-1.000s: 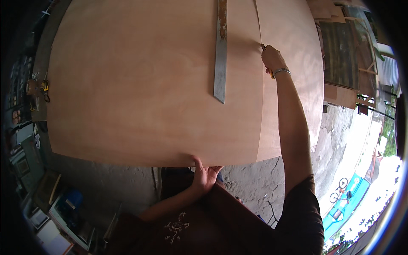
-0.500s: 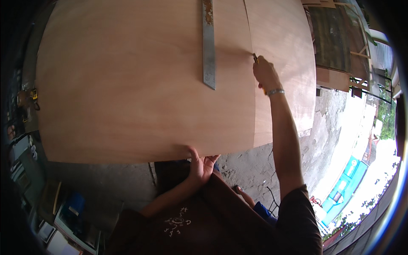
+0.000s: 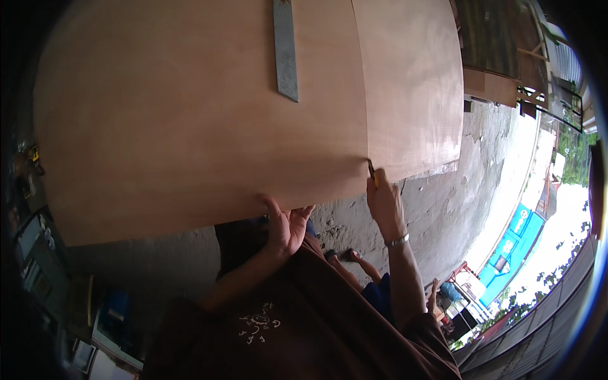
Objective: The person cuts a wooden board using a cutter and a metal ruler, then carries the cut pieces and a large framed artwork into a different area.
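Observation:
A large plywood sheet (image 3: 177,107) fills the upper view, with a thin line running lengthwise along its right part. My right hand (image 3: 386,206) grips a yellow utility knife (image 3: 376,177), its tip at that line near the front edge. My left hand (image 3: 285,225) is wrapped on the front edge of the sheet, thumb on top and fingers partly underneath, left of the knife. A long metal straightedge (image 3: 285,57) lies on the sheet left of the line, apart from both hands.
A tape measure (image 3: 34,155) lies beyond the left edge. Wooden boards (image 3: 491,85) stand at the right, beside cracked concrete floor (image 3: 468,171). Sandaled feet (image 3: 352,256) and blue shorts show below the sheet. A blue container (image 3: 116,304) and stored items are at the lower left.
My right hand has drawn the knife down along the line to the front edge. My view has shifted, so the sheet and straightedge appear farther left. My left hand remains on the edge.

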Motion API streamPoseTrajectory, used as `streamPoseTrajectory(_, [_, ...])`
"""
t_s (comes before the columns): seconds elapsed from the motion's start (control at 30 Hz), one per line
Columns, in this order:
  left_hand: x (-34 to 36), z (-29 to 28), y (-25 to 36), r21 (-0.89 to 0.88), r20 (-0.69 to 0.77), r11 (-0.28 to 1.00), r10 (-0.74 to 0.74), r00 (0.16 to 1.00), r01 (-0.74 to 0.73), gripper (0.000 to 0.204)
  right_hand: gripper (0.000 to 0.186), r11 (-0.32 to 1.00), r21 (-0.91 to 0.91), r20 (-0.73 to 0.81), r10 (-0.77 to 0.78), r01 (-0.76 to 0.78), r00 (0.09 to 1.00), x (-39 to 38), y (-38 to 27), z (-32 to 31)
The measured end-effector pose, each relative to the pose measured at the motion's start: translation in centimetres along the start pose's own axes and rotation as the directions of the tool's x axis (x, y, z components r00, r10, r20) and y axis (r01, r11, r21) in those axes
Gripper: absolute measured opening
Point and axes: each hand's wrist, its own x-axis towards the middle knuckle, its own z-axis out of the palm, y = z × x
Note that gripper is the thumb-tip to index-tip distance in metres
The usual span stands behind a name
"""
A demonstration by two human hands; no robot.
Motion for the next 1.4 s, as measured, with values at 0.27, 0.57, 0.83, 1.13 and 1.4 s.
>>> streamPoseTrajectory(0.27, [-0.2, 1.7, 0.2, 0.042, -0.026, 0.999, 0.021, 0.999, -0.02, 0.094, 0.035, 0.991, -0.03, 0.239, 0.131, -0.128, 0.962, -14.5, 6.7, 1.0])
streamPoseTrajectory(0.57, [-0.1, 1.7, 0.4, 0.03, -0.041, 0.999, 0.031, 0.999, -0.03, 0.094, 0.019, 0.908, 0.292, -0.251, -0.229, 0.299, 0.941, 16.3, -9.3, -9.1])
streamPoseTrajectory(0.83, [0.0, 1.4, -0.2, -0.001, -0.06, 0.997, 0.073, 0.996, -0.073, 0.09, 0.024, 0.949, -0.159, -0.44, -0.315, 0.272, 0.841, 38.9, -15.9, -8.5])
streamPoseTrajectory(1.13, [0.0, 1.4, -0.2, 0.008, -0.077, 0.997, 0.078, 0.994, -0.077, 0.097, 0.023, 0.986, -0.021, -0.184, -0.169, 0.168, 0.968, 34.9, -18.7, -10.9])
streamPoseTrajectory(1.4, [0.2, 1.0, -0.4, -0.004, -0.12, 0.998, 0.063, 0.991, -0.064, 0.094, 0.023, 0.993, 0.046, -0.033, -0.107, 0.109, 0.994, 28.1, -13.7, -9.0])
